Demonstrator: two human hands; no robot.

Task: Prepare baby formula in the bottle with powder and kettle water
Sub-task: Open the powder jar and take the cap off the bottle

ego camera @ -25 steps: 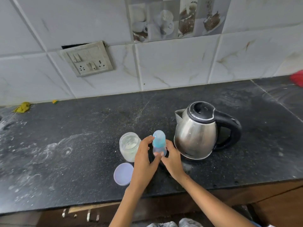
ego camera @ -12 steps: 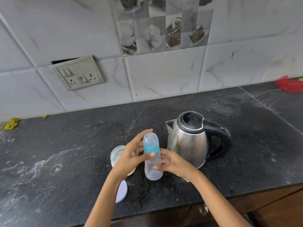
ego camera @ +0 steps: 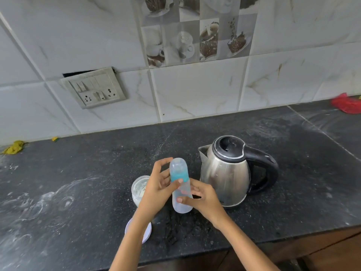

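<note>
Above the dark countertop, just left of the steel kettle, the baby bottle is held clear of the surface by both hands. Its long axis is seen nearly upright, the capped end tipped slightly up and away. The lower body is wrapped by the right hand, thumb across the near side. The blue collar is pinched by the left hand between thumb and forefinger, while the remaining fingers are fanned loosely behind the clear cap. Unscrewing is judged to be the step in hand, so the twist must be turned about that upright axis, with the left hand nearer the top. An open powder jar is partly hidden behind the left wrist, and its lid is laid flat nearer the counter's edge.
</note>
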